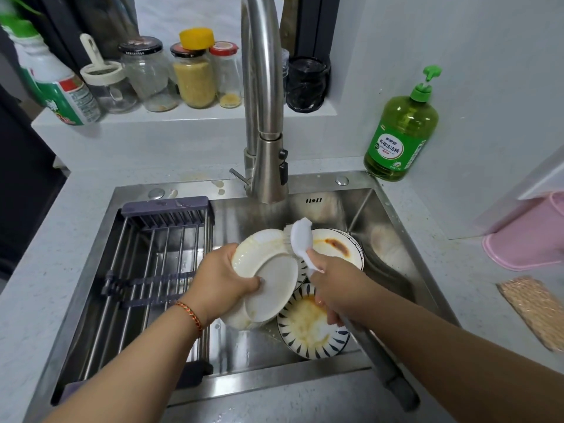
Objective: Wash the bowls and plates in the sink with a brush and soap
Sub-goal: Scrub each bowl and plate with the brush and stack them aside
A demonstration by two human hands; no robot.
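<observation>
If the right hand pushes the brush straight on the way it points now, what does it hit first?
Probably the white plate tilted in the left hand: the brush in the right hand already has its bristles against the rim. Depth is hard to judge.

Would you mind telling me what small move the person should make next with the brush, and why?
Probably sweep the brush down across the white plate. The left hand holds that plate tilted under the faucet's running water, the right hand has the bristles at its upper edge, and yellowish residue shows along its rim, so it looks not yet clean.
</observation>
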